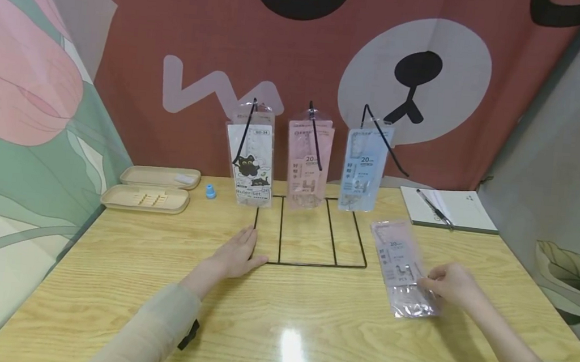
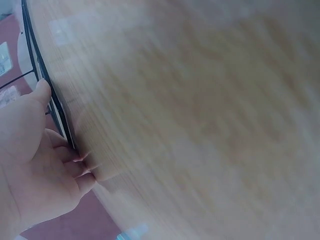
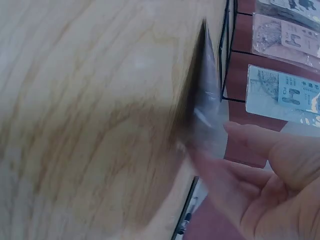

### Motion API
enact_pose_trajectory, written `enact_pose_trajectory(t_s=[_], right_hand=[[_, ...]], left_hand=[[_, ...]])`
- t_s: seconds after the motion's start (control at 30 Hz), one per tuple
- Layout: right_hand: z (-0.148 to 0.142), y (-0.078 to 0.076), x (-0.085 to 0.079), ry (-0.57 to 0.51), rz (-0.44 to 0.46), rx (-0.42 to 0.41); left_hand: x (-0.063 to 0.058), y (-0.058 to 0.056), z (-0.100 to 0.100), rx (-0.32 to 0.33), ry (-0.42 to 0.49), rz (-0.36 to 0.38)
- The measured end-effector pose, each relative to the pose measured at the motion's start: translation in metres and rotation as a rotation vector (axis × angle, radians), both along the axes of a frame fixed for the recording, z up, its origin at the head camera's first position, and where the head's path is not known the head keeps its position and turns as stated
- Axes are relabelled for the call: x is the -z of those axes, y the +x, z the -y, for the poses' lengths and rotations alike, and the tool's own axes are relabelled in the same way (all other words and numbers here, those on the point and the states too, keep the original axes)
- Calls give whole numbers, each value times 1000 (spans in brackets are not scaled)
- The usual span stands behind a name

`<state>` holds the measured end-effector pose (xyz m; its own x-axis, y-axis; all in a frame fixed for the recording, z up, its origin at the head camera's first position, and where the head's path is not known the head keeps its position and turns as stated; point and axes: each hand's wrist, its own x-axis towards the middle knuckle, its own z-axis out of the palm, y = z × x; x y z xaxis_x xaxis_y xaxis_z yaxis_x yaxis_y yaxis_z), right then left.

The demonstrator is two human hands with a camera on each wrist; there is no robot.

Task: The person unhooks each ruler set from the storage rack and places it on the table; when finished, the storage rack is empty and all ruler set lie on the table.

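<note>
On the right of the table lies a pink ruler set packet [image 1: 398,252] in clear wrapping. My right hand [image 1: 453,283] pinches its lower right edge between thumb and fingers; in the right wrist view the packet [image 3: 206,100] stands tilted off the wood. A black wire display rack [image 1: 321,265] stands at mid-table. My left hand [image 1: 235,253] rests at its front left corner, fingers extended along the side wire and thumb at the front wire. From the rack's hooks hang white packets [image 1: 252,161], pink packets [image 1: 309,165] and a blue packet [image 1: 364,170].
A beige open case [image 1: 145,198] sits at the back left beside a small blue bottle-shaped piece [image 1: 210,191]. At the back right, a black pen [image 1: 435,208] lies on a white notebook [image 1: 463,212]. A printed cloth [image 1: 220,33] hangs behind the table [image 1: 258,326].
</note>
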<state>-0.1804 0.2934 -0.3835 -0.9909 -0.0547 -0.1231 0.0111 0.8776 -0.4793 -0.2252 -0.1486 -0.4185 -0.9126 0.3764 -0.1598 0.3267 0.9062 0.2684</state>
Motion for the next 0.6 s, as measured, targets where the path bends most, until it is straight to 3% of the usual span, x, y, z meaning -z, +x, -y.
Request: enact_pose_trajectory(t_s=[0.17, 0.3, 0.43, 0.6], right_hand=[[5, -1, -6, 38, -70, -3], [17, -10, -10, 6, -139, -42], [30, -25, -13, -150, -186, -91], [41, -50, -11, -349, -168, -123]], left_hand=[[-1, 1, -1, -2, 4, 2], [-2, 1, -1, -5, 7, 7], [-2, 1, -1, -4, 2, 3], [0, 0, -1, -8, 3, 6]])
